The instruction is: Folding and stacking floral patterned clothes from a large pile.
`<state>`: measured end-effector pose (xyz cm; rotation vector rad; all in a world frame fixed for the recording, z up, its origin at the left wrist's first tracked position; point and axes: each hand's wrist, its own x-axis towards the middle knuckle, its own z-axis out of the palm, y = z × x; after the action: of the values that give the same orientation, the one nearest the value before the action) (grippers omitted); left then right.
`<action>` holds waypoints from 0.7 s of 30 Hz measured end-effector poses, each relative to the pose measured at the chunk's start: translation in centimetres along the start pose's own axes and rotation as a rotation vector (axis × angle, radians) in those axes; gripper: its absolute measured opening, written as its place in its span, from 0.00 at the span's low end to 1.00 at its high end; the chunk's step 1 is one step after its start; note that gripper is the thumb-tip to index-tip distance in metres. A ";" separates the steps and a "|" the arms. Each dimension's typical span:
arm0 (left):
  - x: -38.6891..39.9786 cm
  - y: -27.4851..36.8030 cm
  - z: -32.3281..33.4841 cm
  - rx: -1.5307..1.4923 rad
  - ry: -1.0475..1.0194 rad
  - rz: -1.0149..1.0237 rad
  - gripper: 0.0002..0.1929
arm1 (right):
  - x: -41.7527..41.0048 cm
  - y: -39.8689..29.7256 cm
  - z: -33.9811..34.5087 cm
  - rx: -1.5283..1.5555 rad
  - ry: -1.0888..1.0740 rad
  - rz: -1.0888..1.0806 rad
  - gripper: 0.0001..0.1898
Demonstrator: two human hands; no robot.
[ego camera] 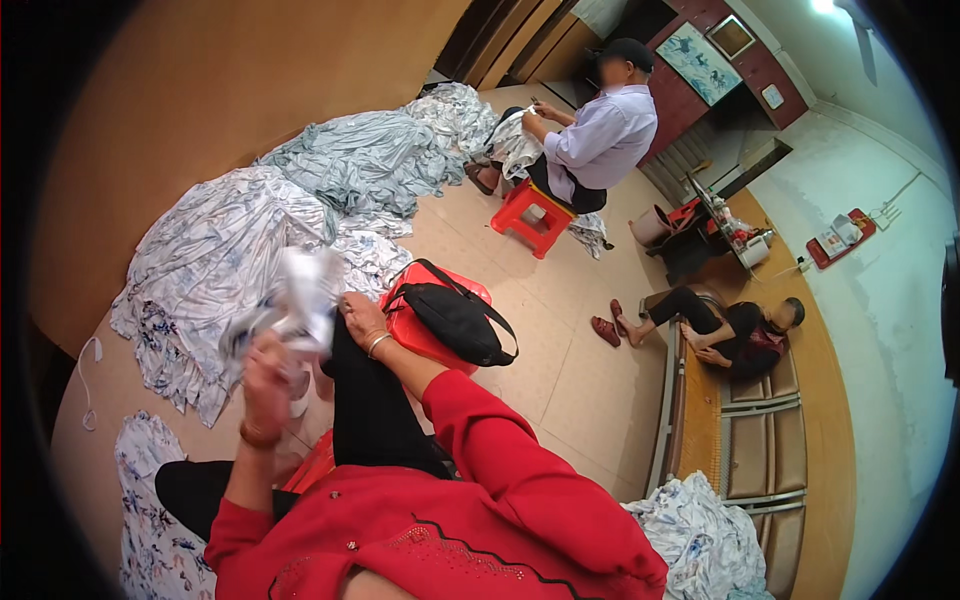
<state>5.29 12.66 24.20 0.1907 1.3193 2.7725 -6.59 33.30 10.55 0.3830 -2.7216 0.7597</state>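
My left hand (268,386), with a brown bracelet on its wrist, is blurred and holds a bunched piece of white cloth (309,289) with blue-grey marks. My right hand (364,321), wearing a silver bangle, lies on the knee of my black trousers (360,405). Its fingertips are close to the cloth, and I cannot tell whether they grip anything. Just beyond both hands spreads a large heap of white floral fabric (217,262). Right of my right hand, a black waist bag (450,322) rests on a red plastic stool (478,283).
Grey-green fabric (367,161) continues the heap along a wooden panel (225,75). A person (604,135) on a red stool (534,221) handles white cloth. Another person (739,337) sits on a bench (694,435). More floral fabric lies at left (150,510) and lower right (697,532).
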 end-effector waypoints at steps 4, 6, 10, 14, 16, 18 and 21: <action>-5.8 4.8 8.1 0.013 -0.491 -0.418 0.07 | -2.7 1.4 0.6 0.018 0.079 0.049 0.08; -7.2 5.2 9.9 -0.038 -0.719 -0.624 0.07 | -4.3 1.1 0.5 0.062 0.047 0.071 0.08; -8.2 3.2 10.8 -0.036 -0.781 -0.689 0.08 | -8.1 -0.9 0.2 0.166 -0.091 0.063 0.08; -9.0 2.5 12.2 0.003 -0.740 -0.691 0.09 | -11.0 -3.1 0.1 0.264 -0.276 -0.004 0.08; -9.2 2.3 12.3 -0.008 -0.774 -0.624 0.08 | -11.9 -4.6 0.4 0.308 -0.380 -0.060 0.08; -9.3 3.6 12.1 0.034 -0.759 -0.602 0.08 | -12.9 -6.4 0.9 0.355 -0.496 -0.128 0.08; -9.6 6.3 10.7 0.068 -0.572 -0.648 0.04 | -14.1 -8.0 2.1 0.411 -0.648 -0.210 0.08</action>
<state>16.23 15.87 34.95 0.4302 1.0709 1.9374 8.59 27.99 7.67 1.1657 -2.9918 1.3203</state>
